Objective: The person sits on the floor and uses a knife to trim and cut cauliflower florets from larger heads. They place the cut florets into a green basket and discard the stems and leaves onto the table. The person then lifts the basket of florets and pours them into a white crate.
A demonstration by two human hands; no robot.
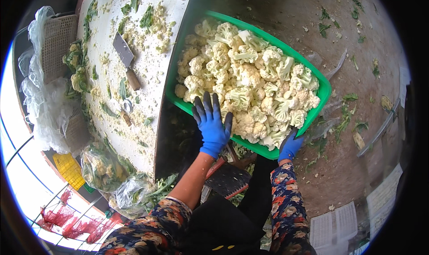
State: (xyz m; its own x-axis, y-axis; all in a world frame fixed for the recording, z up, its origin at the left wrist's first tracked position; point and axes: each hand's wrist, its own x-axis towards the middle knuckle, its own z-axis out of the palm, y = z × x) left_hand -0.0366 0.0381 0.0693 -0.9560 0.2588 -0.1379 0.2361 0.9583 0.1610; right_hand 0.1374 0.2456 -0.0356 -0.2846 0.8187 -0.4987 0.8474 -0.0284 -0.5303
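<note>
A green plastic basin [288, 50] heaped with cut cauliflower florets [248, 75] stands in front of me, beside the white table. My left hand [212, 126], in a blue glove with dark fingertips, lies over the basin's near rim with fingers spread against the florets. At the basin's near right corner, my right hand [291, 145], gloved alike, grips the rim; its fingers are partly hidden beneath the corner. On the table lie a cleaver [124, 50] with a wooden handle and a smaller wooden-handled tool [126, 117], both apart from my hands.
The white table [147, 97] is strewn with cauliflower crumbs and leaves. Past it are white plastic crates [59, 47] with clear plastic bags [47, 101], plus a bag of cauliflower [102, 168]. Leaf scraps [345, 117] litter the floor; white crates [335, 223] sit at lower right.
</note>
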